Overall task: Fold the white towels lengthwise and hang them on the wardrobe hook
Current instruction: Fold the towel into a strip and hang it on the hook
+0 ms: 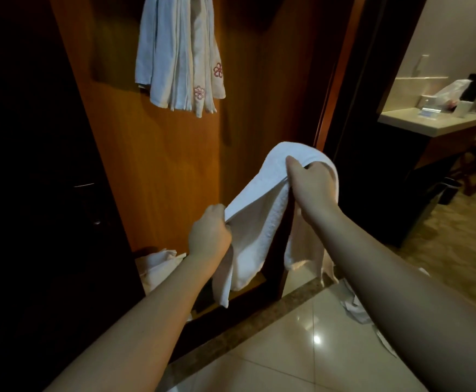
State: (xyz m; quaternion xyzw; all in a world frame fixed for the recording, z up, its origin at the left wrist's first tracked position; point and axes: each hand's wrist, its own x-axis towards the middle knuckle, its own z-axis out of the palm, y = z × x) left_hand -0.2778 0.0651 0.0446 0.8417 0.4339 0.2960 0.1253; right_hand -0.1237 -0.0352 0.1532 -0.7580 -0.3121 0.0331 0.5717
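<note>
— What have your hands got right now?

— Your left hand is fisted around one edge of a white towel, fingers curled tight into the cloth. Your right hand sits higher and pinches the same towel near its top fold, thumb pressed over the bunched fabric.

— And how does the towel lie?

— It runs up from your left fist, arches over your right hand, and hangs down on both sides — one end below your left wrist, another behind your right forearm. You hold it in the air before the open wardrobe.

— What's around it?

— Hung towels with pink flowers drape high on the wooden back panel; their hook is out of view. More white cloth lies crumpled in the wardrobe's bottom, left of your left arm. A counter stands far right.
</note>
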